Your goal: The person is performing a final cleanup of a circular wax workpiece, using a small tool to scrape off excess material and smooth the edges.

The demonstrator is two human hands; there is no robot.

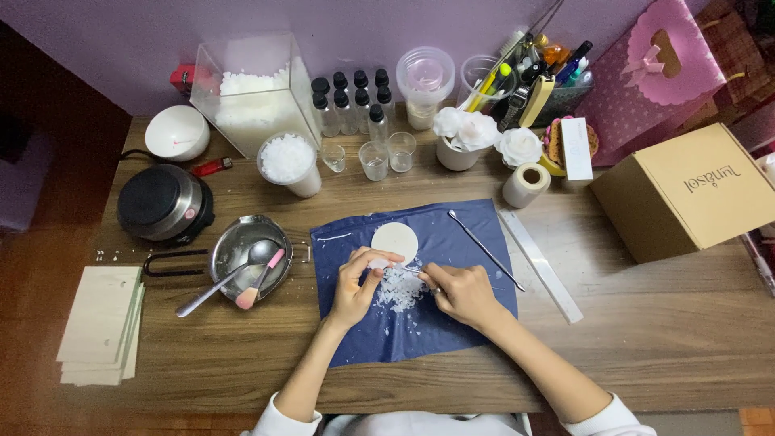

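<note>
Wax piece [378, 263] sits pinched in your left hand [355, 284] over the blue mat [452, 242]; right hand [462, 292] grips a thin scraper. Shave lightly so flakes [400, 291] land on the mat.

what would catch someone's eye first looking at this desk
Probably the two hands at the centre: the left hand pinches a small white piece while the right hand works a thin tool over white shavings on a dark blue sheet. Behind, a clear box of white flakes stands against the purple wall.
</note>
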